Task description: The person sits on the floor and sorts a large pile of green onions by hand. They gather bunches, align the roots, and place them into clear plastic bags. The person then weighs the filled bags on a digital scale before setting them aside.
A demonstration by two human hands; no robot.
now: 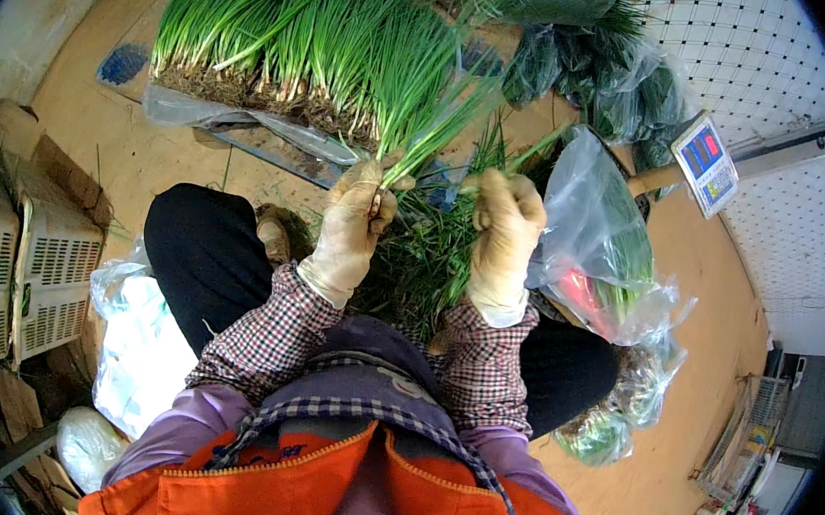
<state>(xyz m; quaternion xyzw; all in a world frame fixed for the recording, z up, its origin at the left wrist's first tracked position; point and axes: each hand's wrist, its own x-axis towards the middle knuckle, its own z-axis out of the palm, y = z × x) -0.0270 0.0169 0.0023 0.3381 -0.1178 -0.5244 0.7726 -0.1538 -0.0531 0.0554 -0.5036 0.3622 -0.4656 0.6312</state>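
My left hand point(349, 228), in a pale work glove, grips a small bunch of scallions point(433, 135) near the root ends, with the green leaves fanning up and to the right. To its right, my gloved right hand point(503, 241) has its fingers curled in a pinch; a loose green leaf point(541, 149) sticks out from behind them. Below and between both hands lies a heap of trimmed scallion leaves point(420, 258). Beyond the left hand, thick rows of scallions point(292, 41) with soil on their roots rest on plastic sheeting point(202, 109).
To the right stands a scale display point(705, 166) on a post, beside a clear plastic bag point(591, 208) of scallions. More bagged greens point(627, 84) lie behind. Plastic crates point(56, 273) and a white bag point(142, 350) are at the left. A wire rack point(741, 435) stands far right.
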